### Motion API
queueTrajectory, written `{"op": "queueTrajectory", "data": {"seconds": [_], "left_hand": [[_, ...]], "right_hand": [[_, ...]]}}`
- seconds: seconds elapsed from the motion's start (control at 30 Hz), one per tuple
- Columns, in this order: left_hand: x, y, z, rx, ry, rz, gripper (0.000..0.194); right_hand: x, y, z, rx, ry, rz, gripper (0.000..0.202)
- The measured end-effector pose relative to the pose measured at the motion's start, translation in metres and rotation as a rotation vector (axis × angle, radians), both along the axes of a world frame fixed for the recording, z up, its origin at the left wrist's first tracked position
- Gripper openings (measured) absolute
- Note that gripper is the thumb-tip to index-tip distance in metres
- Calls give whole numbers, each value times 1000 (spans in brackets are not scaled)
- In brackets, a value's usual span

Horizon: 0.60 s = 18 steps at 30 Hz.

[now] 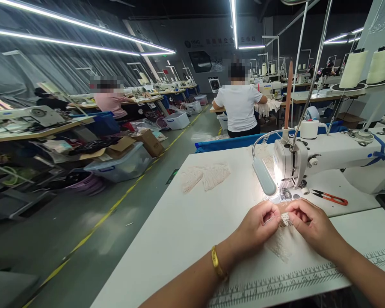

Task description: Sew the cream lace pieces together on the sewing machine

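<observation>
Lengthwise toward ruler (272,285), pale lace (279,247).

One head-worn camera looks forward and down, the worktable near, aisle beyond.

A clear bin (125,166) stands near a yellow floor line (98,223) and, probably, a purple basket (87,185).

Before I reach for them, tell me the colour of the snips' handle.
The snips' handle is orange-red, clearest in the head view.
</observation>
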State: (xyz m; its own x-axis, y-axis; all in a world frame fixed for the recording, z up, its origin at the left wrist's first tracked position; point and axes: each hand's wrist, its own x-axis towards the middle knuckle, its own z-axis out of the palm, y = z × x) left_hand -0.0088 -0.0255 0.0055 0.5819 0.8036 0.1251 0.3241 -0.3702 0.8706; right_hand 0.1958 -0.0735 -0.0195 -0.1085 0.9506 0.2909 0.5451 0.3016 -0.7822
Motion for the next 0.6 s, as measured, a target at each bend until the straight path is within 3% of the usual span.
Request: {"op": "queueTrajectory", "data": {"seconds": [0.17,0.33,0.6], "left_hand": [[-1,0,-1,29,-1,-8,19],[0,-1,-2,17,-9,-1,20],[1,-1,6,-215,-111,14,29]], "right_hand": [[1,4,-5,-33,0,116,18],[-1,2,-5,-3,-22,91,20],[-3,3,-1,-12,11,103,25]]}}
